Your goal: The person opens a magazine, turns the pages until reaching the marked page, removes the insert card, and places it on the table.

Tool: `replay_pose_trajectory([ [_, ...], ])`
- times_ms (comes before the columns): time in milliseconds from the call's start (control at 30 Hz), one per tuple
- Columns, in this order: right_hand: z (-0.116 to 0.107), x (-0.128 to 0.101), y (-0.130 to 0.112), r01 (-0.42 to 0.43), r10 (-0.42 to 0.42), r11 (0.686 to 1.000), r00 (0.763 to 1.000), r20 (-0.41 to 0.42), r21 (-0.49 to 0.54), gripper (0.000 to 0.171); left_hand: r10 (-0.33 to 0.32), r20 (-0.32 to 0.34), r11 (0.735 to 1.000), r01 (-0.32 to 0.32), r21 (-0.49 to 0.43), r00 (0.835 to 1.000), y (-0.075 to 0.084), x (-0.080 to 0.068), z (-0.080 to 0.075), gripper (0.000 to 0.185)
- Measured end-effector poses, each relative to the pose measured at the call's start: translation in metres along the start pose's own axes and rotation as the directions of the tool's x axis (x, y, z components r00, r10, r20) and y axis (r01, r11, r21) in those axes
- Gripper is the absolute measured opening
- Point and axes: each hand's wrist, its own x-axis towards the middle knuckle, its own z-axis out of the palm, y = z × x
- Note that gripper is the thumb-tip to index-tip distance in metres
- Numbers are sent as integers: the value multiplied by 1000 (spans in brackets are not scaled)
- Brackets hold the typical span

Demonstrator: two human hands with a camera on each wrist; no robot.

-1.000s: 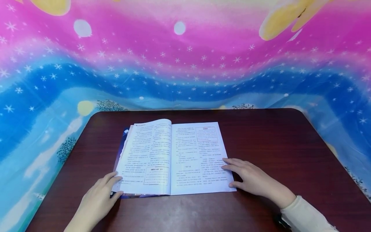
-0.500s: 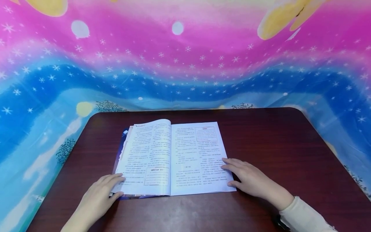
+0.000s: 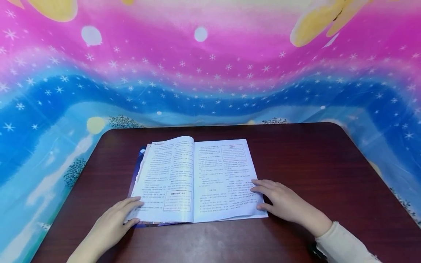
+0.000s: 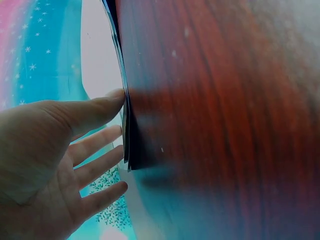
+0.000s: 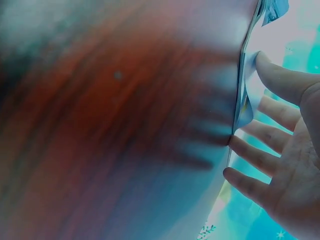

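Keep your left hand (image 3: 110,226) flat on the magazine (image 3: 194,180); your right hand (image 3: 284,204), fingers relaxed, thumb lifting one page, should peel slowly.

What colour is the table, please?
Dark reddish-brown wood grain; the table shows best in the head view.

A dark reddish-brown wooden table (image 3: 329,175) with rounded far corners spreads out beneath and beyond the fingers, its near strip in front of them dulled by pale smudges. Behind it, well past the fingertips, hangs a printed backdrop cloth (image 3: 210,73) that wraps round to both sides: a pink band scattered with white stars across the top, a deep blue starry wave below that, then pale turquoise reaching the table's edge. Yellow shapes (image 3: 315,22) sit in its upper corners, and small dark printed trees (image 3: 74,170) stand out to the left of the fingers.
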Motion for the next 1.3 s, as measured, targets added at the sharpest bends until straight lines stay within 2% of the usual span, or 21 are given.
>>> replay_pose_trajectory([
  [400,-5,14,4,31,-28,999,997,-76,40,40,-12,1,1000,12,-13,1000,1,1,1,45],
  [667,-11,22,0,60,-46,996,981,-190,68,38,-18,2,1000,18,-8,1000,2,2,2,45],
  [767,-14,24,-2,101,-76,991,965,-252,89,35,-13,-4,1000,13,-1,1000,2,3,1,45],
  [933,-19,28,-6,187,-141,978,922,-360,97,34,-2,-16,1000,2,-7,1000,1,3,-3,44],
  [1133,-23,34,-14,259,-196,961,883,-426,94,36,-51,-14,997,50,-62,999,10,9,-11,41],
  [1300,-29,37,-23,279,-205,954,874,-440,109,36,-47,-105,997,40,-69,993,31,17,-15,38],
])
